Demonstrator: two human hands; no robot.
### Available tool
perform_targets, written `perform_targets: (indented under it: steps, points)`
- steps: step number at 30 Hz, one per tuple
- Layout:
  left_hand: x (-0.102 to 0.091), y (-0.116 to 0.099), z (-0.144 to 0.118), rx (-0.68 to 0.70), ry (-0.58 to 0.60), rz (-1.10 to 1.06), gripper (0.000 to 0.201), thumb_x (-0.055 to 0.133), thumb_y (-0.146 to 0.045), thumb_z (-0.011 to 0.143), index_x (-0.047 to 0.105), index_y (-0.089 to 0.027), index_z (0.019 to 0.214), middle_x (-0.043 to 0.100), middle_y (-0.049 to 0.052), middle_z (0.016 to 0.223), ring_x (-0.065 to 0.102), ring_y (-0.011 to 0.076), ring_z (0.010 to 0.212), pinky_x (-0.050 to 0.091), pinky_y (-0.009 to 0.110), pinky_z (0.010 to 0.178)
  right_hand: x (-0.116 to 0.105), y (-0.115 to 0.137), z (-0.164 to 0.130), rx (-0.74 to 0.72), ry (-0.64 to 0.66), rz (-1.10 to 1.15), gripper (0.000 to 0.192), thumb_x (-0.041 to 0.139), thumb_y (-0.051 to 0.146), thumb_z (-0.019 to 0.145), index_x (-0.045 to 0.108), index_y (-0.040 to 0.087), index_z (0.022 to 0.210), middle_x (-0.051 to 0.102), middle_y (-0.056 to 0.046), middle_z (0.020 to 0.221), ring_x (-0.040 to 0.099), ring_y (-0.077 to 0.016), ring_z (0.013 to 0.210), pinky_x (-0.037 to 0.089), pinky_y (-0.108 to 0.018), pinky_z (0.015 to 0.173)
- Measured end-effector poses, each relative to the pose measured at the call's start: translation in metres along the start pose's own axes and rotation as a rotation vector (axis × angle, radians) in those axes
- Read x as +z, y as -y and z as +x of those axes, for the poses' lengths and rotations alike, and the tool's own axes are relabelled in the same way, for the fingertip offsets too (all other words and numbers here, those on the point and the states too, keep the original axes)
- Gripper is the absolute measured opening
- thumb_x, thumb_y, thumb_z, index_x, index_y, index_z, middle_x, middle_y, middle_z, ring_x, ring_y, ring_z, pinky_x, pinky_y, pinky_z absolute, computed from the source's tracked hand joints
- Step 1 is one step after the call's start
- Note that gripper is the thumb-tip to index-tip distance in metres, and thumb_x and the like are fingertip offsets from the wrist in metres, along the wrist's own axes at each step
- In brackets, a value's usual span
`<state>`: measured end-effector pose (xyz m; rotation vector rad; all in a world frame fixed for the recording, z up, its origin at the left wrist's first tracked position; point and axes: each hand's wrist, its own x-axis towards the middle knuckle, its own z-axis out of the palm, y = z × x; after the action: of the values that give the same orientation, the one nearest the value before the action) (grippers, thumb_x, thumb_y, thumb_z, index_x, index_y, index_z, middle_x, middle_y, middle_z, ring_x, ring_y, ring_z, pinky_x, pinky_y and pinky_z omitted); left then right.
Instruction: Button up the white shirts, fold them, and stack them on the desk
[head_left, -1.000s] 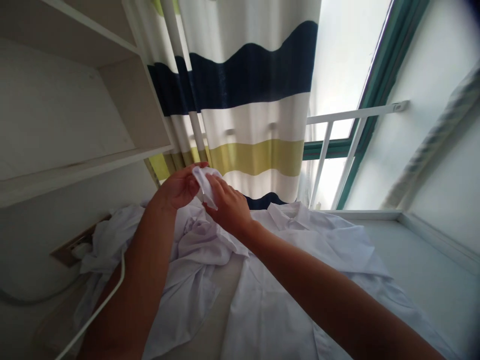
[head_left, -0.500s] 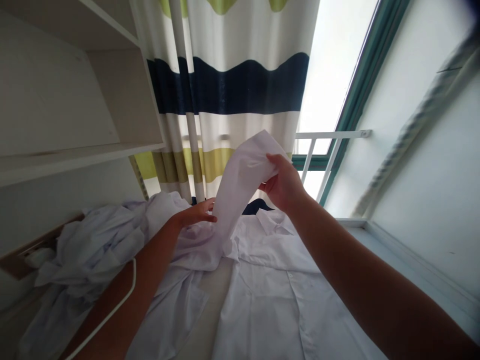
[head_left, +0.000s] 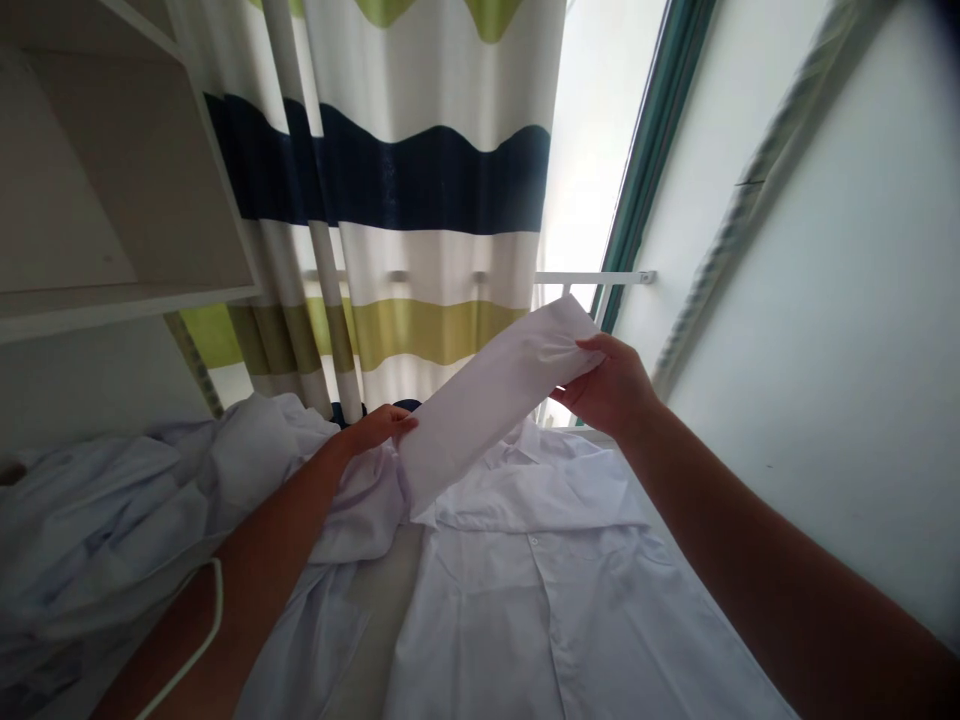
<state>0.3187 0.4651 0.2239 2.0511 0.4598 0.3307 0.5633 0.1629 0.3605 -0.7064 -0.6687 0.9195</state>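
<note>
A white shirt sleeve [head_left: 487,390] is stretched at a slant between my two hands, above a white buttoned shirt [head_left: 487,610] laid out flat. My right hand [head_left: 611,385] grips the upper right end of the sleeve, thumb on top and fingers partly hidden underneath. At the lower left end, my left hand [head_left: 379,428] pinches the sleeve's edge. The shirt's collar [head_left: 525,440] lies at the far side, partly covered by the sleeve. Where the sleeve joins the shirt is hard to make out.
Crumpled white clothes [head_left: 150,500] are heaped on the left. A shelf unit [head_left: 135,180] overhangs that side. Behind hangs a striped curtain [head_left: 435,180], beside a white rail [head_left: 592,278] and a window. A pale wall [head_left: 847,330] stands on the right. A white cord [head_left: 202,640] crosses my left forearm.
My left hand has closed on the sleeve's edge. My right hand has moved right, so the sleeve is now pulled straighter and flatter. The view has turned slightly right.
</note>
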Motion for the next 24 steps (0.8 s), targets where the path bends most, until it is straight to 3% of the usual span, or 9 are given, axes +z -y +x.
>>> perform_targets:
  steps: [5,10,13,16,18,21,23,24]
  points:
    - [-0.008,-0.001,0.022,-0.036,0.03,0.06,0.065,0.063,-0.074,0.075,0.073,-0.011,0.089,0.07,0.007,0.075,0.057,0.0172,0.064,0.042,0.027,0.061,-0.048,-0.013,-0.008,0.165,-0.2,0.015,0.024,0.054,0.016,0.084,0.065,0.017,0.105,0.073,-0.007,0.09,0.067,-0.0198,0.077,0.06,-0.035,0.069]
    - [-0.001,0.005,0.032,-0.053,0.045,0.163,0.063,0.066,-0.075,0.069,0.07,-0.012,0.075,0.065,0.006,0.067,0.053,0.0164,0.061,0.038,0.027,0.058,-0.078,-0.026,-0.009,0.145,-0.294,-0.025,0.02,0.047,0.019,0.094,0.064,0.019,0.105,0.073,-0.005,0.088,0.068,-0.0199,0.075,0.061,-0.039,0.069]
    - [0.011,0.008,0.032,-0.036,-0.001,0.219,0.06,0.068,-0.073,0.068,0.061,-0.014,0.062,0.057,0.003,0.06,0.049,0.0151,0.059,0.036,0.027,0.058,-0.089,-0.028,-0.009,0.144,-0.333,-0.083,0.02,0.047,0.022,0.095,0.065,0.018,0.103,0.073,-0.005,0.086,0.068,-0.0199,0.073,0.061,-0.04,0.067]
    - [0.024,0.0,0.022,0.0,-0.117,0.258,0.054,0.066,-0.069,0.072,0.062,-0.015,0.07,0.059,0.004,0.068,0.053,0.0182,0.068,0.041,0.029,0.065,-0.101,-0.033,-0.01,0.152,-0.353,-0.126,0.018,0.051,0.023,0.092,0.066,0.018,0.1,0.072,-0.005,0.085,0.067,-0.0187,0.07,0.06,-0.038,0.066]
    - [0.035,-0.011,-0.001,0.035,-0.22,0.283,0.048,0.064,-0.063,0.077,0.066,-0.016,0.086,0.064,0.007,0.087,0.057,0.0229,0.086,0.045,0.033,0.078,-0.111,-0.042,-0.011,0.155,-0.338,-0.161,0.017,0.056,0.026,0.089,0.068,0.019,0.099,0.073,-0.005,0.087,0.066,-0.0189,0.069,0.06,-0.036,0.064]
    - [0.059,-0.033,-0.067,0.064,-0.328,0.322,0.04,0.062,-0.054,0.084,0.068,-0.02,0.103,0.064,0.009,0.114,0.055,0.0268,0.111,0.042,0.038,0.097,-0.128,-0.062,-0.009,0.139,-0.324,-0.245,0.018,0.061,0.028,0.084,0.072,0.02,0.097,0.073,-0.008,0.093,0.067,-0.0207,0.071,0.059,-0.034,0.059]
    - [0.08,-0.045,-0.124,0.093,-0.299,0.306,0.033,0.058,-0.05,0.09,0.067,-0.025,0.111,0.064,0.007,0.118,0.057,0.0257,0.112,0.046,0.037,0.094,-0.138,-0.081,-0.006,0.142,-0.331,-0.31,0.013,0.067,0.028,0.081,0.074,0.021,0.09,0.073,-0.009,0.091,0.065,-0.0194,0.067,0.056,-0.03,0.053]
    - [0.09,-0.048,-0.153,0.094,-0.201,0.281,0.03,0.058,-0.048,0.091,0.067,-0.029,0.113,0.064,0.006,0.122,0.058,0.0253,0.113,0.048,0.036,0.093,-0.141,-0.092,-0.005,0.152,-0.327,-0.346,0.01,0.07,0.028,0.079,0.075,0.022,0.086,0.073,-0.01,0.088,0.064,-0.0182,0.065,0.054,-0.027,0.051]
